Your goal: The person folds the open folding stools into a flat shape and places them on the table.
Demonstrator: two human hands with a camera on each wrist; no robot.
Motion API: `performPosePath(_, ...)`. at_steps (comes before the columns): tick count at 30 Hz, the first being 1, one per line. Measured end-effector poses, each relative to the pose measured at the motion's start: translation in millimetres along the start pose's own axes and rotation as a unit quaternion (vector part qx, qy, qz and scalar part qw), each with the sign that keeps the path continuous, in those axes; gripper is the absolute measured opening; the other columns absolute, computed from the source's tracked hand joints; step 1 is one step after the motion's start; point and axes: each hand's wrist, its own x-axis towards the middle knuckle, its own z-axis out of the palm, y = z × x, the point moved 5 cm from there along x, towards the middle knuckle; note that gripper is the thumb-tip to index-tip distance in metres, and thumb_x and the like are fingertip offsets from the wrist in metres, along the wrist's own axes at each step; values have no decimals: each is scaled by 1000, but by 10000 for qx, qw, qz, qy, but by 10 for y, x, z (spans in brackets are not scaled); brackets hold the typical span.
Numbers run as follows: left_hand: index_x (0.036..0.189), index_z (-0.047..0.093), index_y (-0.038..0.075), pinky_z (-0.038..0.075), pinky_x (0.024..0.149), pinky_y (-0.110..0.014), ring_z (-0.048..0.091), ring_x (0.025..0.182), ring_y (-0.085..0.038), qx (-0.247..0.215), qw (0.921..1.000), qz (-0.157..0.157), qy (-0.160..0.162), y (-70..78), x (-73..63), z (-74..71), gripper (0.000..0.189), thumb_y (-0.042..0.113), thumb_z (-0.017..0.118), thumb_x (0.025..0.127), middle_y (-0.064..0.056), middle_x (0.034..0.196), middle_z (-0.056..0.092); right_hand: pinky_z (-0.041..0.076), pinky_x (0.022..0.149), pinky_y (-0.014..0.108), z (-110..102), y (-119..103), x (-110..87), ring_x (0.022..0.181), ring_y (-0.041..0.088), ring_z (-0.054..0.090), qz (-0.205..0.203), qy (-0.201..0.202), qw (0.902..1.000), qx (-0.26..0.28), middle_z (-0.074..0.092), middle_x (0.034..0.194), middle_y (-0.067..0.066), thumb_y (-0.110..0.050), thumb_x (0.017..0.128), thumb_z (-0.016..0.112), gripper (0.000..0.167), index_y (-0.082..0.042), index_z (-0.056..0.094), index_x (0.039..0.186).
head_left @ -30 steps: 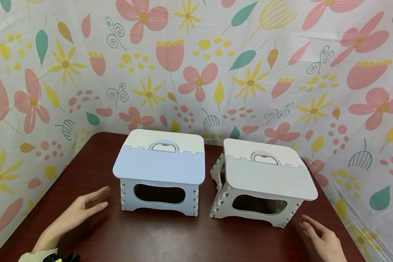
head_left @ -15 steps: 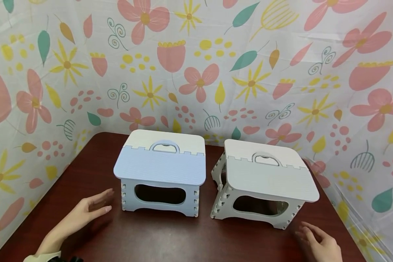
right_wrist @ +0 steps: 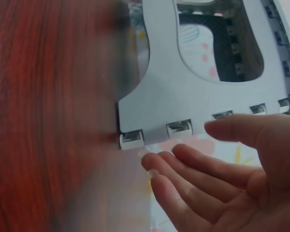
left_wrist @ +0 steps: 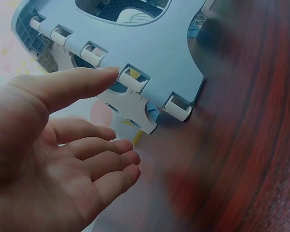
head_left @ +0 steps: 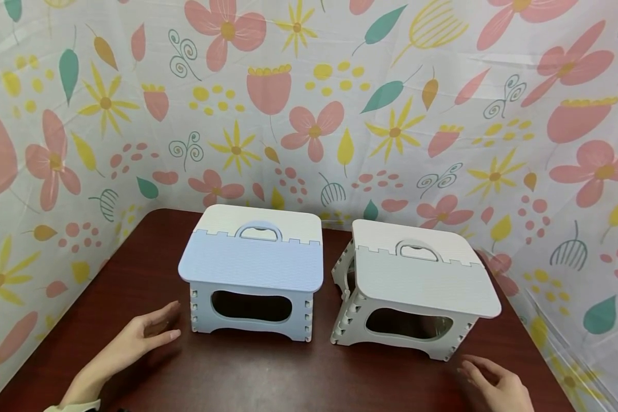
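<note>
A blue folding step stool [head_left: 252, 266] with a white rear half and a carry handle stands unfolded on the table, left of centre. To its right, a grey-green folding step stool [head_left: 422, 280] of the same build stands turned at an angle. My left hand [head_left: 134, 343] is just left of the blue stool's front leg, fingers extended and thumb apart, holding nothing. In the left wrist view its thumb overlaps the hinged edge of the blue leg panel [left_wrist: 150, 53]. My right hand [head_left: 496, 383] is right of the grey-green stool's front corner, palm bare, fingers loosely bent beside the leg panel [right_wrist: 159, 96].
The dark red-brown table [head_left: 257, 377] runs up to a wall covering [head_left: 309, 114] printed with flowers and leaves, which also lines both sides. A narrow gap separates the two stools.
My left hand has moved slightly right and down, nearer the blue stool's front leg. My right hand has shifted left and slightly down in the head view. Both stools stay in place.
</note>
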Motion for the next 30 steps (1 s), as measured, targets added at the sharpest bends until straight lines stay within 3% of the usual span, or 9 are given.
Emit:
performPosePath(3,147,27,-10,44,90,-16,35,133,-45,-51,10000,20,-12,4,-6,11,68,22,60,97,-34,147,34,51,80,48,20,-30,-19,83,13,70,-4,-135,9998,118,76,96,7,-45,94,59,55,0,61,127)
performPosePath(7,147,27,-9,41,90,-11,43,132,-16,-154,9998,-112,-19,-25,-7,35,71,24,62,95,-33,148,34,52,79,46,52,-45,-27,80,7,67,-5,-286,9994,177,76,96,5,-53,92,59,61,-3,61,128)
performPosePath(9,147,28,-9,43,92,-14,43,132,-13,-119,9999,-96,-47,-31,1,44,71,24,62,95,-33,148,34,52,80,47,65,-68,-35,84,9,67,-123,-289,9995,91,75,99,6,-55,91,58,61,-5,62,127)
performPosePath(10,147,28,-9,43,93,-15,43,132,-14,-110,9999,-101,-52,-31,7,48,71,25,62,95,-33,148,34,52,80,47,74,-84,-40,85,8,67,-204,-295,9993,42,75,101,6,-55,91,58,61,-6,63,127)
performPosePath(14,145,29,-12,46,95,-25,36,134,-43,-14,9999,43,-103,-1,29,59,68,23,60,96,-35,146,36,54,78,40,131,-153,-62,85,3,66,-529,-410,9978,-11,73,109,8,-48,94,58,52,-7,63,127)
performPosePath(21,145,30,-11,45,95,-23,35,134,-45,-89,9998,-16,-198,-3,29,77,67,23,60,96,-34,146,37,54,79,41,211,-251,-77,99,20,67,-753,-658,9948,-169,70,116,13,-44,93,60,49,-6,63,125)
performPosePath(23,145,30,-11,44,94,-18,35,134,-43,-110,9997,-6,-216,-4,27,76,66,23,60,96,-34,146,37,54,78,37,229,-275,-90,100,16,66,-848,-758,9933,-188,70,115,10,-43,93,60,48,-8,64,125)
performPosePath(27,145,31,-11,40,91,-10,40,134,-28,-145,9995,-53,-259,-19,24,76,67,24,60,96,-33,147,36,51,72,23,260,-320,-123,93,-5,62,-1120,-998,9887,-57,72,112,4,-40,95,60,44,-9,63,126)
performPosePath(30,145,30,-11,40,92,-11,42,132,-12,-213,9993,-61,-309,-26,22,79,67,24,60,96,-33,147,35,50,70,20,284,-348,-132,89,-10,60,-1334,-1175,9840,100,73,109,4,-38,96,59,45,-6,62,126)
